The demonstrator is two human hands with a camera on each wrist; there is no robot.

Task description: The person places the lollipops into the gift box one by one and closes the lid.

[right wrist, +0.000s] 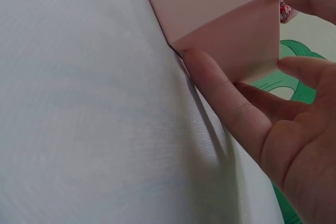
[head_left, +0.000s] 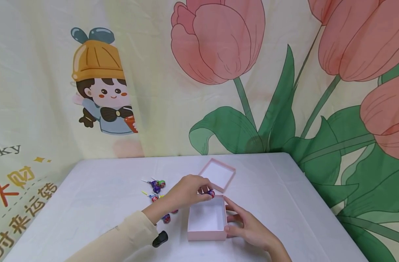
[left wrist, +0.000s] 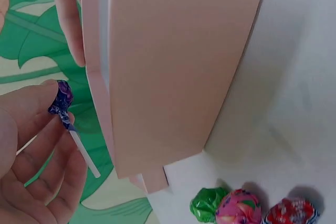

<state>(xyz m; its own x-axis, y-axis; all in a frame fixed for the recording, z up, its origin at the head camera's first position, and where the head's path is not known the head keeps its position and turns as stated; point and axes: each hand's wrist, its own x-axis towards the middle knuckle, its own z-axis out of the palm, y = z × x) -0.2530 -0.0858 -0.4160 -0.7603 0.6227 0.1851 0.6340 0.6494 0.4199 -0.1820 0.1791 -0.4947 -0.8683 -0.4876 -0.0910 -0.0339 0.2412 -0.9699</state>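
My left hand (head_left: pixel 188 190) pinches a lollipop (head_left: pixel 212 193) with a purple wrapper over the far part of an open pink box (head_left: pixel 206 235). In the left wrist view the thumb and fingertips grip its wrapped head (left wrist: pixel 64 94), and the white stick (left wrist: pixel 85 155) points away from the fingers. The box has a white inside; no candy shows on the part of its floor in view. Against its right wall rests my right hand (head_left: pixel 248 222), with the thumb (right wrist: pixel 226 100) extended along the lower corner and fingers touching the side and top edge.
Left of the box, several wrapped lollipops (head_left: pixel 166 218) lie on the white tablecloth (head_left: pixel 271 189), partly behind the left forearm. Behind the box lies its pink lid (head_left: pixel 219 174), white inside up. A small black object (head_left: pixel 160 239) is beside the left sleeve. A printed curtain hangs behind.
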